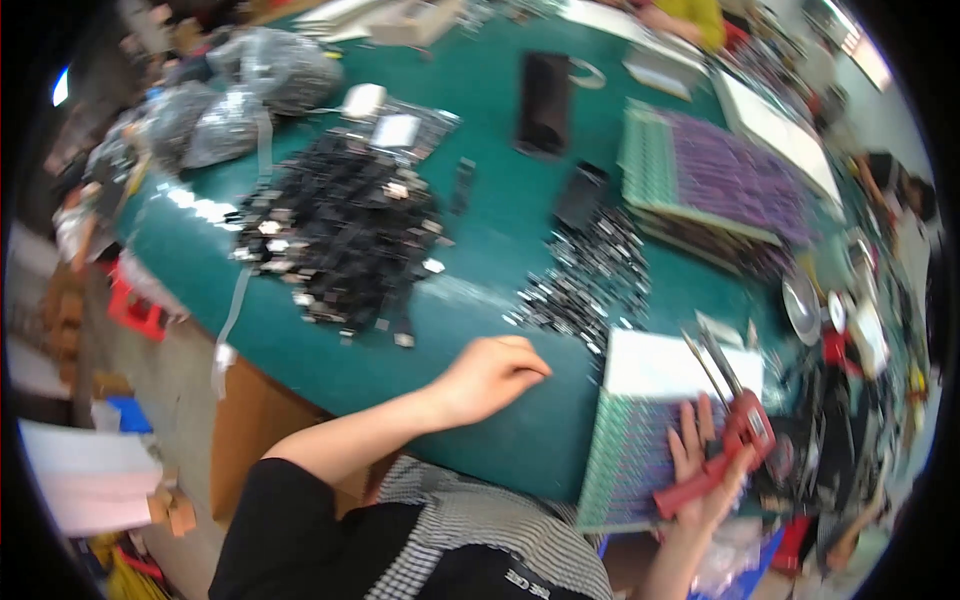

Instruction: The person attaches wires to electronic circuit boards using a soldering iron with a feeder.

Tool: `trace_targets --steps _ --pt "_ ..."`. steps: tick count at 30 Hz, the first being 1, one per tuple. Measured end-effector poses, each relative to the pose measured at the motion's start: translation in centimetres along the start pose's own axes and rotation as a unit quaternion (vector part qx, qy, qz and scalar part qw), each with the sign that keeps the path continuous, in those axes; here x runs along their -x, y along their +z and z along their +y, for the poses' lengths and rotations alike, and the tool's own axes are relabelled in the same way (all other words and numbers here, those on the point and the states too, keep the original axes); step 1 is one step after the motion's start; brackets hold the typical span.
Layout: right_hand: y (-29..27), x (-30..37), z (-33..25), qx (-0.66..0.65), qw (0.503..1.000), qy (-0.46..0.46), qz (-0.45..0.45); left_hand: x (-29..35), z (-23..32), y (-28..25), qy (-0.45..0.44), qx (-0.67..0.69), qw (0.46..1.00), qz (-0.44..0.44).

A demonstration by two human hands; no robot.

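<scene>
My left hand (493, 380) hovers at the front of the green table, fingers bent together in a pinch; whatever may be in them is too small to make out. At the right, my right hand (705, 460) holds a red pistol-shaped tool (745, 435) between thumb and palm, fingers partly stretched. That hand is over a green-and-purple sheet of parts (630, 450), with a white sheet (640, 365) at its far end. Two thin pointed tools (718, 362) lie just beyond the red tool. Ahead of my left hand spreads a pile of small black-and-silver parts (585, 285).
A large heap of black strips (345, 225) covers the left middle. Behind it sit clear plastic bags (270, 75). A stack of green-and-purple sheets (720, 180) stands at the right. A dark phone-like slab (543, 105) lies farther back. Another person's arm (670, 25) shows at the far edge.
</scene>
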State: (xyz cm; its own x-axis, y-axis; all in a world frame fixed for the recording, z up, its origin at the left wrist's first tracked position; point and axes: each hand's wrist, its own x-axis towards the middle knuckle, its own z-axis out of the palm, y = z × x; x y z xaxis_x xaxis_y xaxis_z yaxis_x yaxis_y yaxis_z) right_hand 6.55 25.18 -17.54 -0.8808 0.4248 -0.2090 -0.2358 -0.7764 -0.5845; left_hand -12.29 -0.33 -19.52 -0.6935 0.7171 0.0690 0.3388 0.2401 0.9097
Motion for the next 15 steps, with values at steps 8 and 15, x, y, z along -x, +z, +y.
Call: trace_targets --steps 8,15 --pt "0.9 0.7 -1.4 -0.108 0.994 0.004 -0.025 -0.1 3.0 3.4 -0.219 0.364 0.904 -0.049" --pt "0.8 4.3 -0.7 -0.083 0.997 -0.001 0.002 -1.7 2.9 3.3 -0.197 0.355 0.913 -0.045"
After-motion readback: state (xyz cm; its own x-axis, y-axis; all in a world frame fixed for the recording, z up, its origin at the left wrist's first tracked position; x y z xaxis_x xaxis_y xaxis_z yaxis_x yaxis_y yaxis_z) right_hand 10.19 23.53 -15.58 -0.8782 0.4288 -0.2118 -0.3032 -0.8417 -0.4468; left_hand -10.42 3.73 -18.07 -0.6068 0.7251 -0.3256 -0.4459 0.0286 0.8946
